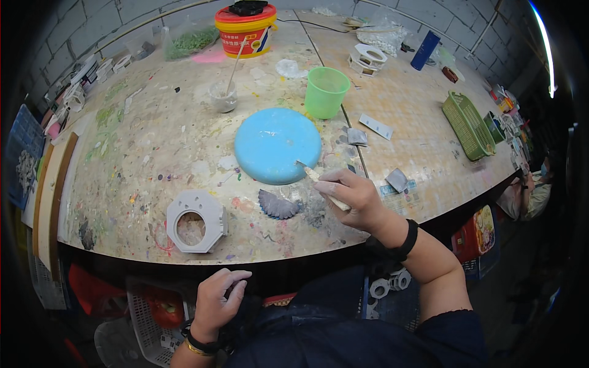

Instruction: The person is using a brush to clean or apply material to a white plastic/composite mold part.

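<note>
My right hand is closed around a slim off-white tool with a thin tip; I cannot tell whether it is a brush or a blade. Its tip is over the lower right edge of a round light-blue disc lying on the table. Nothing is in my left hand, which hangs off the table's front edge with thumb and fingers apart. A white octagonal piece with a round hole stands on the table above that hand. Between it and my right hand lies a grey fan-shaped piece.
Behind the disc stand a green cup and a small clear cup with a stick. A red and yellow bucket is farther back. To the right are a green basket and grey squares. A person is at far right.
</note>
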A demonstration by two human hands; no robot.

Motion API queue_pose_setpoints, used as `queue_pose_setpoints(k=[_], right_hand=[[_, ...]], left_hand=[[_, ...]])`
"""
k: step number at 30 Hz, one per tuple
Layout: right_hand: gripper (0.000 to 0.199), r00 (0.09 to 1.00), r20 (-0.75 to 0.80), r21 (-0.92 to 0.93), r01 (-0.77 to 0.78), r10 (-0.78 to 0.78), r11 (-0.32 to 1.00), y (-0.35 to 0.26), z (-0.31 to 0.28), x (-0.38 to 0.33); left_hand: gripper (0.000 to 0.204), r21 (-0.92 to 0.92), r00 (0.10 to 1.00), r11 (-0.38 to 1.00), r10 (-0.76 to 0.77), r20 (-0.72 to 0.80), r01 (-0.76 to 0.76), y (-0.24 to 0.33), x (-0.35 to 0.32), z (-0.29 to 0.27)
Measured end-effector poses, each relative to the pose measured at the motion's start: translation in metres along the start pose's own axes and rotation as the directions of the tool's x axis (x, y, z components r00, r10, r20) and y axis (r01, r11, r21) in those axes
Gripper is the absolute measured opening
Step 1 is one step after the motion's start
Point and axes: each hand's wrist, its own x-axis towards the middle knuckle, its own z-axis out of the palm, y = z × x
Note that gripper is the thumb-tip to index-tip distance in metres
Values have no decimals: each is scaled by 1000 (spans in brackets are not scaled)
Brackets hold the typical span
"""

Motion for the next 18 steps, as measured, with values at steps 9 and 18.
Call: queue_pose_setpoints(k=[9, 18], right_hand=[[35, 1000, -15, -9, 11, -11, 1000, 5, 4, 0], [36, 1000, -6, -1, 10, -10, 1000, 2, 2, 1]], left_hand=[[17, -3, 1000, 1000, -6, 5, 6, -2, 0, 1], [17, -1, 1000, 1000, -2, 14, 2, -2, 1, 2]])
